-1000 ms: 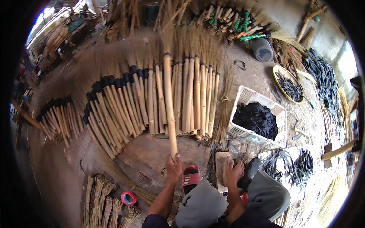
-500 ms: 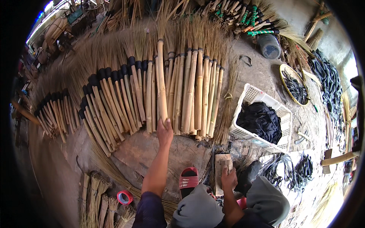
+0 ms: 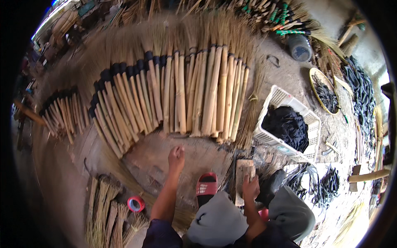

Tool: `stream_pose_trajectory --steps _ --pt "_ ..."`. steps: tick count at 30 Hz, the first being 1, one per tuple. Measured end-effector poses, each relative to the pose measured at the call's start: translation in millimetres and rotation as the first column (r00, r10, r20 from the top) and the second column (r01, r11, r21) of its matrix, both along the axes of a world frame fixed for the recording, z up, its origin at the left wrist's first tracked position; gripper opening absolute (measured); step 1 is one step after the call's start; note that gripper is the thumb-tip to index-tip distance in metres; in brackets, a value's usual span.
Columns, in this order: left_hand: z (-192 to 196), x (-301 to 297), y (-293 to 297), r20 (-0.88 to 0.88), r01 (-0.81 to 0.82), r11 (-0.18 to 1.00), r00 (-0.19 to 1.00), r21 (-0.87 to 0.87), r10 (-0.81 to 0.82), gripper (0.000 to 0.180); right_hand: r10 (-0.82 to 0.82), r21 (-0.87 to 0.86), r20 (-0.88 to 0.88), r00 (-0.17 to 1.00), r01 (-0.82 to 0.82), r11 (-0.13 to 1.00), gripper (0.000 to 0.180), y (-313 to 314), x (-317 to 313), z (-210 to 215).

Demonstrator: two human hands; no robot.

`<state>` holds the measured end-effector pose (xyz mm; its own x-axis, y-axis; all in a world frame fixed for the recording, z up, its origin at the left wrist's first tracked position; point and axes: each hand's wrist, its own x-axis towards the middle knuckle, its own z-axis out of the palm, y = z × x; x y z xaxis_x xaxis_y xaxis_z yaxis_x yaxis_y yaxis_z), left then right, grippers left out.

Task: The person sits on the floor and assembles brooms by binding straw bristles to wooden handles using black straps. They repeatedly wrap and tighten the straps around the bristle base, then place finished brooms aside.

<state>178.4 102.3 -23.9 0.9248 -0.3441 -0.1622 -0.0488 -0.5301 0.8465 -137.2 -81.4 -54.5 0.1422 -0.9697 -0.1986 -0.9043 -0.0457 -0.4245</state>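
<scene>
My left hand (image 3: pixel 176 157) is over the ground just below a row of grass brooms, its fingers curled and nothing seen in them. The brooms lie side by side with bamboo handles (image 3: pixel 201 95) toward me. Black wrapping (image 3: pixel 149 56) binds the neck of many of them, and their bristles (image 3: pixel 190 31) spread away from me. Beside my right foot, my right hand (image 3: pixel 250 188) is closed on the near end of a short wooden block (image 3: pixel 247 169), which rests over a wooden board (image 3: pixel 240 177). The fingers hide part of the block.
A white plastic crate (image 3: pixel 271 136) of black rubber strips (image 3: pixel 285 128) stands at the right. Beyond it are a round basket (image 3: pixel 313 82) and a dark container (image 3: pixel 299 47). Grass bundles (image 3: pixel 101 211) and a red tape roll (image 3: pixel 136 203) lie at lower left. An axe (image 3: pixel 368 176) is far right.
My left hand has let go of a broom, which now lies in the row with the others, and has drawn back toward me. My right hand stays at the wooden block.
</scene>
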Motion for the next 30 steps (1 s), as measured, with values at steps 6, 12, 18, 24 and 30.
stream_pose_trajectory --steps 6,12,18,24,30 --pt "-25.8 -196.1 195.4 -0.315 -0.397 0.907 0.851 0.137 0.420 0.041 0.079 0.002 -0.081 0.994 -0.079 0.997 0.062 -6.7 -6.1 -7.2" --pt "-38.6 -217.4 262.8 -0.059 -0.570 0.696 0.754 0.437 0.654 0.061 0.107 0.067 -0.089 0.990 -0.101 0.993 0.065 -11.1 -4.4 2.4" --pt "-58.7 -134.8 212.3 0.125 -0.586 0.327 0.599 0.741 0.791 0.088 0.103 0.108 0.012 0.995 -0.104 0.989 0.064 -10.4 -9.0 3.6" --pt "-79.9 -112.7 219.7 0.014 -0.564 0.377 0.569 0.735 0.822 0.071 0.140 0.133 0.150 0.979 -0.161 0.978 0.061 -35.4 -29.6 -46.2" --pt "-69.4 -138.6 234.4 0.046 -0.743 0.605 0.641 0.286 0.766 0.046 0.117 0.200 0.313 0.942 -0.185 0.962 0.061 -51.9 -40.6 -73.0"
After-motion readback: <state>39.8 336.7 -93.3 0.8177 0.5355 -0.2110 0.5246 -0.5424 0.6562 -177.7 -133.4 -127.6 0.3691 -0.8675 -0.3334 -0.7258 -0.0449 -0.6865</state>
